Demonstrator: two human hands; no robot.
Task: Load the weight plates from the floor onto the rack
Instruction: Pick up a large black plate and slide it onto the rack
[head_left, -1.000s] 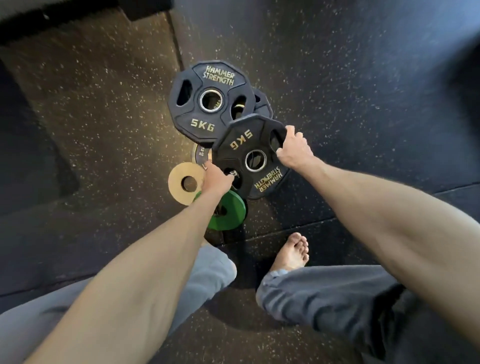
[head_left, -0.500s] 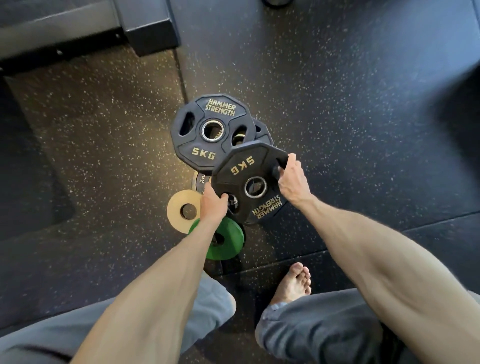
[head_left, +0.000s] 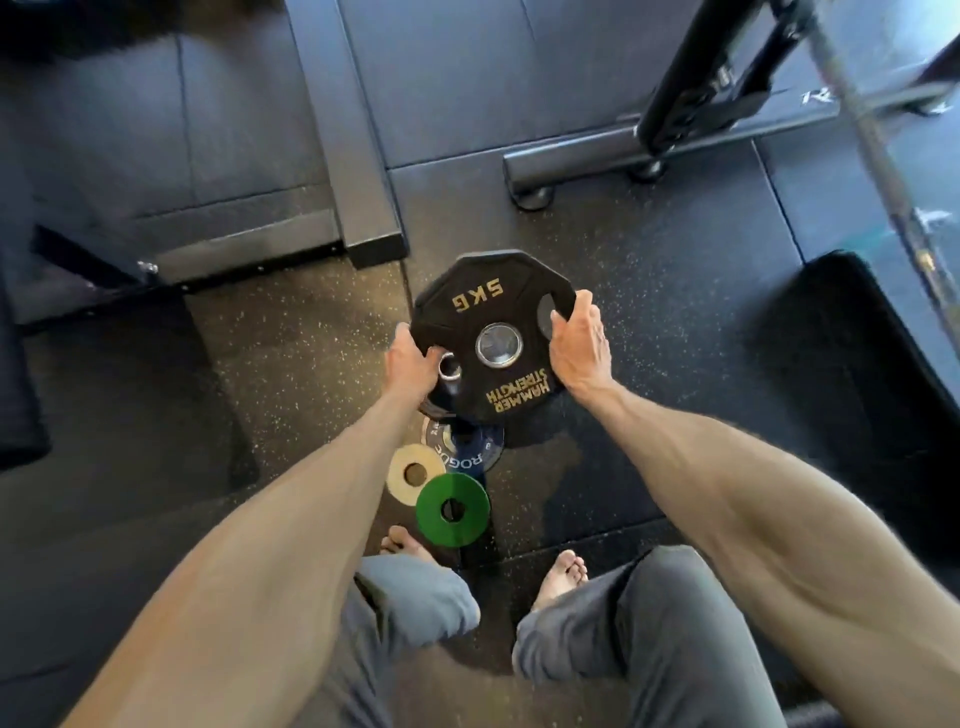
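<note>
A black 5 kg Hammer Strength plate (head_left: 488, 322) is lifted above the floor, held flat between both hands. My left hand (head_left: 410, 364) grips its left edge through a handle hole. My right hand (head_left: 579, 345) grips the right edge at another hole. Under the raised plate lies a second black plate (head_left: 441, 405), mostly hidden. Below it on the floor lie a dark blue Rogue plate (head_left: 467, 452), a small cream plate (head_left: 413, 473) and a small green plate (head_left: 453, 510).
A black rack base with a foot bar (head_left: 597, 161) and upright (head_left: 696, 88) stands at the far right. A flat steel frame beam (head_left: 353, 145) runs back at centre-left. A dark pad (head_left: 872, 374) lies at right. My bare feet (head_left: 563, 574) stand near the green plate.
The 5 kg plate has risen off the pile between my hands. My head has lifted, bringing the rack base and frame beam into view.
</note>
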